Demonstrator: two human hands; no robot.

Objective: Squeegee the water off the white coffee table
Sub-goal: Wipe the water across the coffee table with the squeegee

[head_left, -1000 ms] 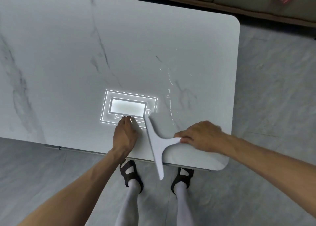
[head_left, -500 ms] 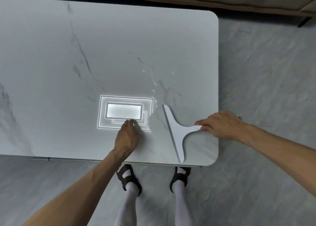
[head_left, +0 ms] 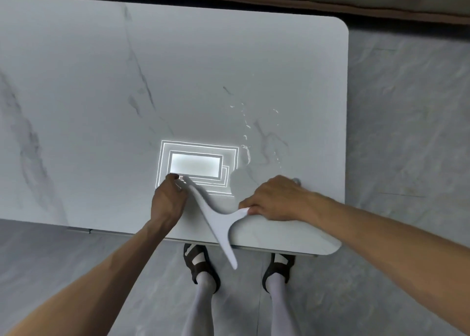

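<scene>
Mid-stroke: right hand (head_left: 276, 200) grips the white squeegee (head_left: 216, 220) handle, blade overhanging the coffee table's (head_left: 229, 56) near edge; left hand (head_left: 166, 202) rests loosely curled beside it. Next, probably sweep the far droplets (head_left: 245, 132).

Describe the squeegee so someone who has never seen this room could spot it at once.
Start at the big white coffee table and go to its near edge, by the bright rectangular light reflection. There the right hand grips the stem of a flat white T-shaped squeegee. Its long blade, slanting out past the table edge, sets it apart from the scattered water droplets beyond.
</scene>
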